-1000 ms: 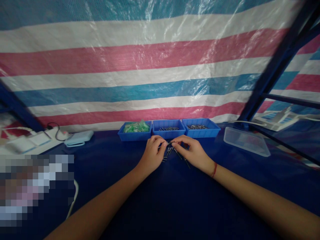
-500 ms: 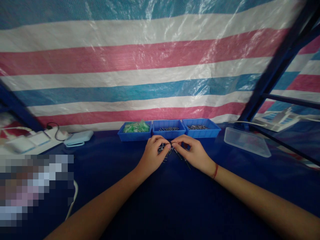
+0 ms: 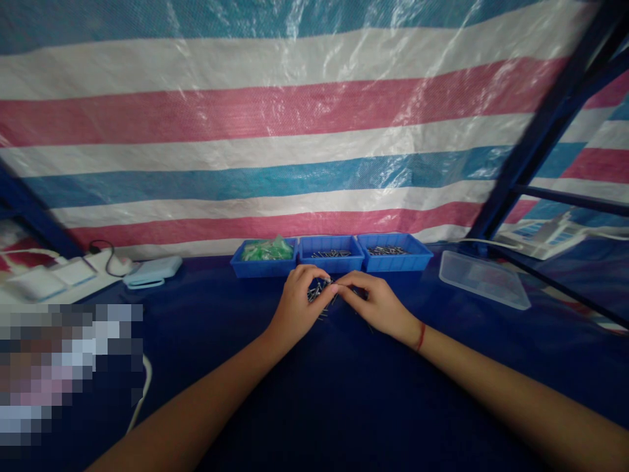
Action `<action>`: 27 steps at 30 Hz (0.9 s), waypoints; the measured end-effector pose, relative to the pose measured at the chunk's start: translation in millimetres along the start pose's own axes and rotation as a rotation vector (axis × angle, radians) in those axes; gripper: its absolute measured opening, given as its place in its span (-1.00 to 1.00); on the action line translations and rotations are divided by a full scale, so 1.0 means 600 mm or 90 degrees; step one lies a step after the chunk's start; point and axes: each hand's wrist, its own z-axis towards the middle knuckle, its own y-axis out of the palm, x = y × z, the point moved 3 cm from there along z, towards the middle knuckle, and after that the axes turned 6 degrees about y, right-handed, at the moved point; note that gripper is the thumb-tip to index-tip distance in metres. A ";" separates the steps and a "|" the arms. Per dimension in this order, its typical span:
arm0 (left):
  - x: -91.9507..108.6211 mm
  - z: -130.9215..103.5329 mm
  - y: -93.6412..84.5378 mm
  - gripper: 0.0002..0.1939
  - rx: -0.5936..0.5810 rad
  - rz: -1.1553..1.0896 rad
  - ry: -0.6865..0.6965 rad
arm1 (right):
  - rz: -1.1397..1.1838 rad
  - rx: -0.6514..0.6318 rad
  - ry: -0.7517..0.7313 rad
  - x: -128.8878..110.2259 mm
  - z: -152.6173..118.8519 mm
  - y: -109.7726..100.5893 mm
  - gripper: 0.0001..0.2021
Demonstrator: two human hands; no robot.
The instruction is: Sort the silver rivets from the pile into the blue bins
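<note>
My left hand (image 3: pixel 301 303) is closed in a pinch, its thumb and index fingertips almost meeting those of my right hand (image 3: pixel 376 301). The right fingers pinch as well, with a red string round that wrist. Something small and thin lies where the fingertips meet, too small to make out. Under and behind the left fingers is a loose pile of thin metal pieces (image 3: pixel 322 316) that look like screws or nails, partly hidden by the hand. Just beyond stand the blue middle bin (image 3: pixel 331 264) and blue right bin (image 3: pixel 398 262), both holding similar metal pieces.
A blue left bin (image 3: pixel 264 268) holds green plastic bags (image 3: pixel 268 250). A clear plastic lid (image 3: pixel 484 280) lies at the right. To the left are a power strip (image 3: pixel 81 272) with plugs and a light-blue device (image 3: pixel 153 271). A striped sheet (image 3: pixel 295 118) hangs behind the dark blue table (image 3: pixel 314 406).
The right fingertips have closed in towards the left ones, and dark thin pieces beneath the right hand are now mostly hidden. The left hand has barely moved; the bins stay put.
</note>
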 end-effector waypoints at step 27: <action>0.005 -0.015 0.018 -0.83 -0.215 0.277 -0.043 | 0.009 0.125 0.241 0.062 0.013 -0.032 -0.59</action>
